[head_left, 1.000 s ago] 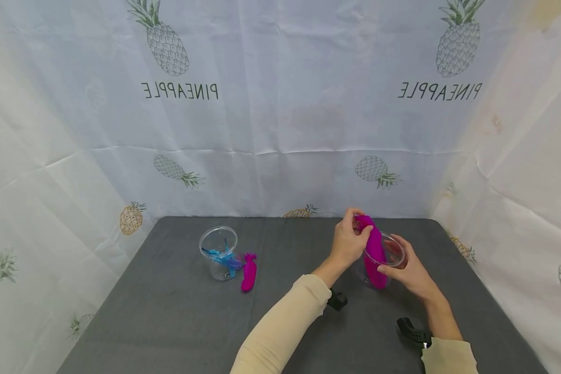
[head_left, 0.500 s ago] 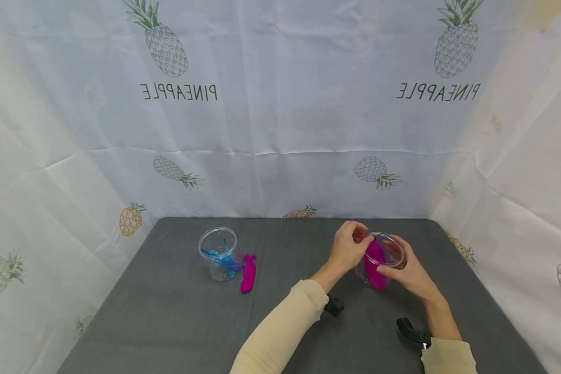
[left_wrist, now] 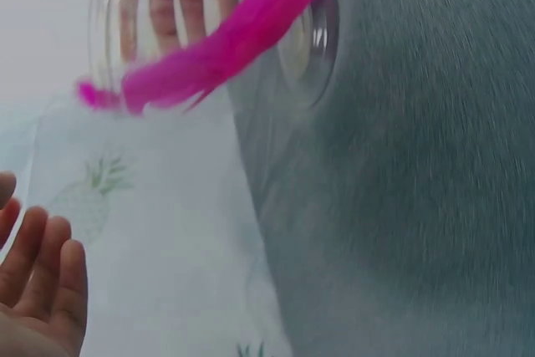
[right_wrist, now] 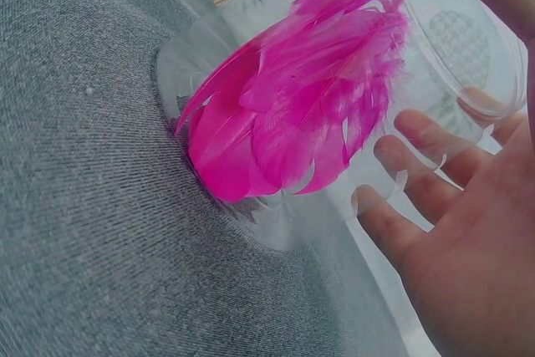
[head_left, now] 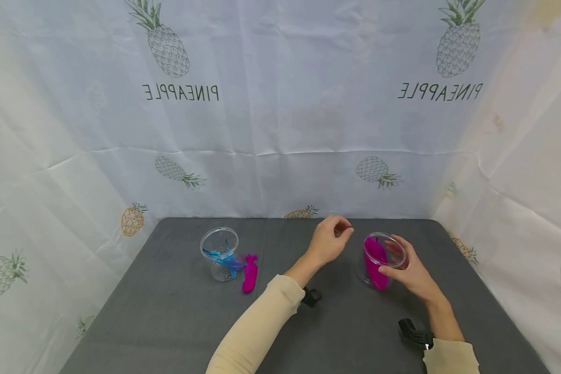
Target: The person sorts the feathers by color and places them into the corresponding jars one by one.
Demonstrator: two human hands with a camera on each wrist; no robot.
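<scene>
A clear plastic jar (head_left: 362,270) stands on the grey table at the right. My right hand (head_left: 413,272) grips it round the upper side, thumb at the front and fingers behind, as the right wrist view shows. Inside the jar leans a bundle of magenta feathers (right_wrist: 292,114), its tied end up near the rim. To the left of the jar and apart from it, my left hand (head_left: 329,241) hangs above the table with loosely curled fingers and nothing in them. In the left wrist view the left hand (left_wrist: 42,290) shows at the lower left.
Left of centre stands a second clear jar (head_left: 218,272) with blue feathers (head_left: 226,259) in it. Beside it lies another magenta feather bundle (head_left: 250,274) on the grey table (head_left: 168,322). A white pineapple-print curtain (head_left: 280,119) hangs behind and along both sides.
My left hand has lowered the magenta feather bundle into the right jar, let go of it and drawn back to the left. My right hand has stayed on the jar.
</scene>
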